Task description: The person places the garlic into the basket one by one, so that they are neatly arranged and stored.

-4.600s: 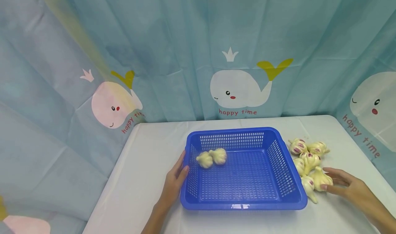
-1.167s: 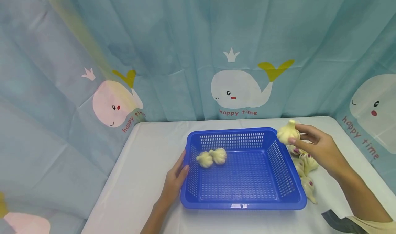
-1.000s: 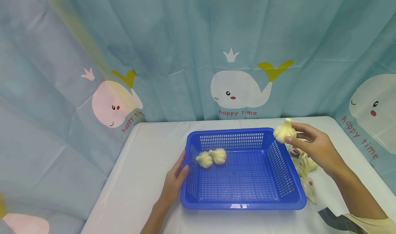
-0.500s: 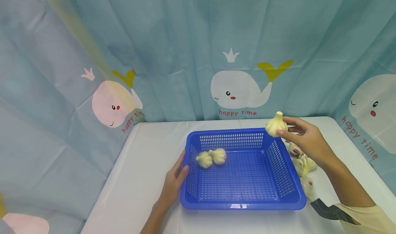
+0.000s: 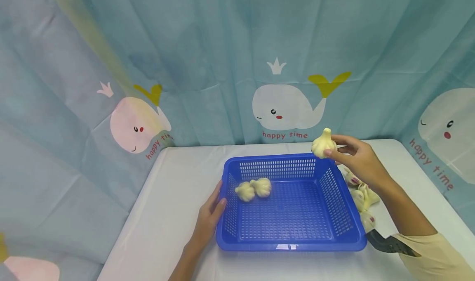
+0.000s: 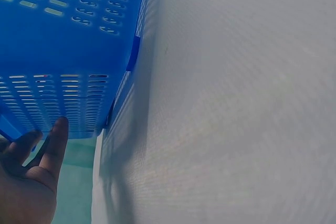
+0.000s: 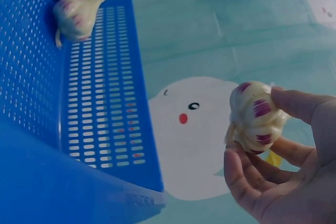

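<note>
My right hand [image 5: 356,155] pinches a garlic bulb [image 5: 323,144] between thumb and fingers, stem up, above the back right corner of the blue basket [image 5: 293,246]. Purple patches mark the held garlic bulb [image 7: 257,116] in the right wrist view. At the basket's left side, my left hand [image 5: 208,219] rests against the wall and rim; its fingers [image 6: 56,148] are fairly straight in the left wrist view. Two garlic bulbs lie inside the basket near its back left, a left one [image 5: 245,192] and a right one [image 5: 262,187], touching each other.
Several more garlic bulbs [image 5: 368,196] lie on the white table [image 5: 167,198] along the basket's right side, partly covered by the right arm. A dark band [image 5: 389,244] hangs by the beige right sleeve [image 5: 434,252]. A blue whale-print curtain [image 5: 208,66] stands behind the table.
My right hand has picked the garlic bulb from the pile on the right, lifted it, and carried it leftward to the basket's back right corner. The left hand and basket have stayed in place.
</note>
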Demonstrator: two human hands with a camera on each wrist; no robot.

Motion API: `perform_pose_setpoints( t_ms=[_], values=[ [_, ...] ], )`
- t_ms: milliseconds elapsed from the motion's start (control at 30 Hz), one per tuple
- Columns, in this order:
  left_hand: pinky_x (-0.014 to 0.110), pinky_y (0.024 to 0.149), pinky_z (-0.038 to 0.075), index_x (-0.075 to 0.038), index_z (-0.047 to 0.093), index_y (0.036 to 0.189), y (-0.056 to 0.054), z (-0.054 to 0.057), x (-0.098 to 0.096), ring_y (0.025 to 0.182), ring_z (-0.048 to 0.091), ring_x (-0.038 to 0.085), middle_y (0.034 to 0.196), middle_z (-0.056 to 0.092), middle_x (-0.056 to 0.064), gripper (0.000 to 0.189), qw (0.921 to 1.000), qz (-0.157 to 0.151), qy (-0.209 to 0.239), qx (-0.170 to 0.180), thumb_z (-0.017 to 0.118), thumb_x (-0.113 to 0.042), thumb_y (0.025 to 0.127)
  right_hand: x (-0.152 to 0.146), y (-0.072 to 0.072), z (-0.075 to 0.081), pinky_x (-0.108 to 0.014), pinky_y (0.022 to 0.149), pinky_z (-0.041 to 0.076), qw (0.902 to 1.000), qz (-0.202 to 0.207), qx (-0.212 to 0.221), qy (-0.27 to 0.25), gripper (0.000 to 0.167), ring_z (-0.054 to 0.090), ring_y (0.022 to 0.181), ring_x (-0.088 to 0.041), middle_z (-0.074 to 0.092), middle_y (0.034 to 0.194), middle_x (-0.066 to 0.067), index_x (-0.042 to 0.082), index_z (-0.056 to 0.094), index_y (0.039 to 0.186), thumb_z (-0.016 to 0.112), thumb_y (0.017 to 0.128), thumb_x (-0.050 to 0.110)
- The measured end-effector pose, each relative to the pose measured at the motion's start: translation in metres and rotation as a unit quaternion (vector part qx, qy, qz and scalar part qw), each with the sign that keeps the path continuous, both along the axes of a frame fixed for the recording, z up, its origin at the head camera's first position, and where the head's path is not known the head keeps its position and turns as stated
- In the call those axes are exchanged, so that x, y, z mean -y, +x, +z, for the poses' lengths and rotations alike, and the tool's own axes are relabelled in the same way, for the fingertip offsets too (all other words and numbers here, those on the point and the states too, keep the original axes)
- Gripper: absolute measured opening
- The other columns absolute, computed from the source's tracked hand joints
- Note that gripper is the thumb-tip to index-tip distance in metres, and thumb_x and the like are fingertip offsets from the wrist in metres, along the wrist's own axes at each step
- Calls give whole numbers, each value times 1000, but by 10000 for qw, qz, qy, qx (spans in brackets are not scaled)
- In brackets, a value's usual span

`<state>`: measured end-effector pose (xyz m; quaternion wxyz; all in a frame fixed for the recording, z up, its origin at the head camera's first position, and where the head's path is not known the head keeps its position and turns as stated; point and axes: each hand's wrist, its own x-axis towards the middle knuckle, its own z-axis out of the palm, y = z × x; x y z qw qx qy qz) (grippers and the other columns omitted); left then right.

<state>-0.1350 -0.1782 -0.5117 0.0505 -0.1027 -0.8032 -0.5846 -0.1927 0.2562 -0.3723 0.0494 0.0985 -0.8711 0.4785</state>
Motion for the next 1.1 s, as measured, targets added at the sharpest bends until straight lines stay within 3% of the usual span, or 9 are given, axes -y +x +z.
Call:
perform_pose_setpoints(
  t_ms=[167, 300, 567, 800, 1100],
  values=[
    [15, 121, 26, -20, 33, 168, 0, 1, 0, 159, 30, 19, 172, 34, 0, 59, 10000, 20, -42, 1, 52, -29, 113, 8, -7, -3, -17, 85, 59, 9999, 145, 26, -38, 63, 67, 119, -19, 58, 151, -18, 8, 49, 157, 68, 104, 37],
    [16, 121, 26, -20, 33, 168, 0, 0, 1, 159, 30, 19, 172, 34, -1, 59, 10000, 19, -54, 10, 51, -29, 113, 15, -12, -3, -17, 85, 60, 9995, 268, 85, -117, 65, 63, 127, -38, 56, 153, -20, 7, 47, 158, 69, 104, 36],
    [17, 122, 26, -22, 34, 168, -1, -2, 1, 159, 30, 20, 172, 34, -1, 58, 10000, -9, -14, -59, 52, -28, 113, 29, -19, -5, -22, 90, 60, 9983, 430, 313, -228, 62, 61, 128, -31, 59, 148, -12, 12, 51, 155, 71, 103, 38],
    [17, 122, 26, -23, 34, 168, -1, -3, 1, 159, 31, 19, 172, 35, -2, 58, 10000, 50, -62, -35, 52, -29, 113, 36, -22, -10, -57, 106, 55, 9977, 542, 417, 14, 67, 61, 132, -38, 57, 151, -16, 9, 52, 155, 74, 100, 41],
    [16, 121, 26, -21, 32, 168, 0, 0, -1, 159, 30, 19, 172, 34, 0, 58, 9999, 31, -104, -39, 50, -28, 113, 48, -31, -19, -55, 101, 60, 9967, 658, 447, 165, 66, 67, 128, -38, 61, 147, -18, 6, 55, 152, 78, 98, 35]
  ],
)
